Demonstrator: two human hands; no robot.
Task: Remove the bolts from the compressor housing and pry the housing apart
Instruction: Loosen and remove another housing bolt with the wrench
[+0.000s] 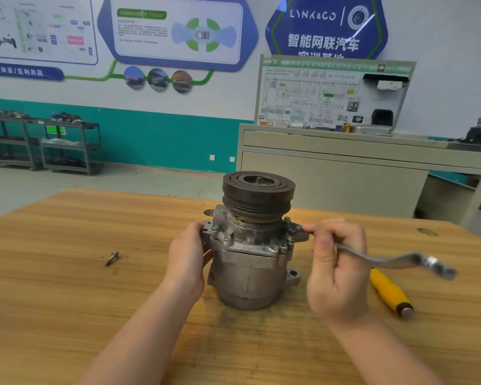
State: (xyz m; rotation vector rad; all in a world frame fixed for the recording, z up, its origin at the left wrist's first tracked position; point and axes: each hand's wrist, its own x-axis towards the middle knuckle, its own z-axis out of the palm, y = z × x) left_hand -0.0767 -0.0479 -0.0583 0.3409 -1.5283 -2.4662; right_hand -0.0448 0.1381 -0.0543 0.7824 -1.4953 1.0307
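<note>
Wooden table (67,287), one compressor (250,262), one loose bolt (112,258), one wrench (386,259), two hands

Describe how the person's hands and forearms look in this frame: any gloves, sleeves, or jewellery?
Both hands are bare: no gloves on the left hand or the right hand. Both forearms are uncovered as far as the bottom edge of the frame, with no sleeve cuff showing. No watch, bracelet or ring is visible. The fingernails that show on the right hand look short and unpainted.
</note>
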